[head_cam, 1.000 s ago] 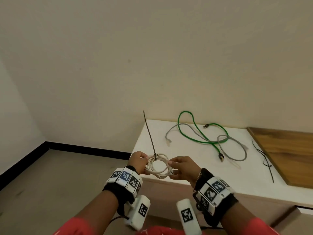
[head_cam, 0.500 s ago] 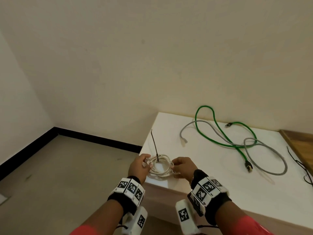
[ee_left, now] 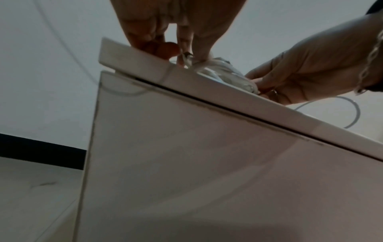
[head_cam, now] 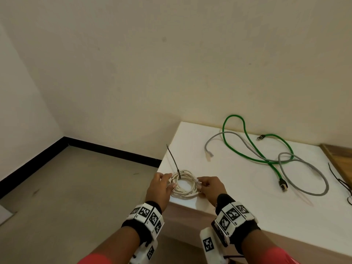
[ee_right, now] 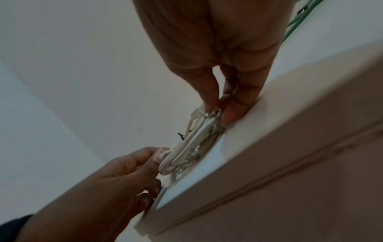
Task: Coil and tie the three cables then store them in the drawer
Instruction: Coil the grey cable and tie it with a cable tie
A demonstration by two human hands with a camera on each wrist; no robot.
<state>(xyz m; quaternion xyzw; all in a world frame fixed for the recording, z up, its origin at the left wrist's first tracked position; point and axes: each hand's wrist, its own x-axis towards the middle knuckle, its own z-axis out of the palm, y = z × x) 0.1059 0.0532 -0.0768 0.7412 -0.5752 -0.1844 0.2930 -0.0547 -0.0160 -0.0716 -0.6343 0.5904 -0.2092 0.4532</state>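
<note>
A white cable coil point(head_cam: 184, 184) lies at the near left corner of the white cabinet top point(head_cam: 238, 187). A black zip tie point(head_cam: 173, 161) cinched round the coil sticks up and to the left. My left hand point(head_cam: 162, 184) pinches the coil's left side, and my right hand point(head_cam: 206, 184) pinches its right side by a plug. The right wrist view shows the same coil point(ee_right: 190, 147) pinched between both hands. A green cable point(head_cam: 253, 147) and a grey cable point(head_cam: 297, 168) lie loose and crossed further back on the top.
Thin black zip ties point(head_cam: 341, 180) lie at the right edge beside a wooden board point(head_cam: 341, 159). A drawer front point(ee_left: 207, 163) sits under the top, with a dark gap along its upper edge. Bare floor point(head_cam: 76, 187) and a black skirting lie to the left.
The hands have lowered the tied white coil onto the cabinet's corner. The view has swung left and down.
</note>
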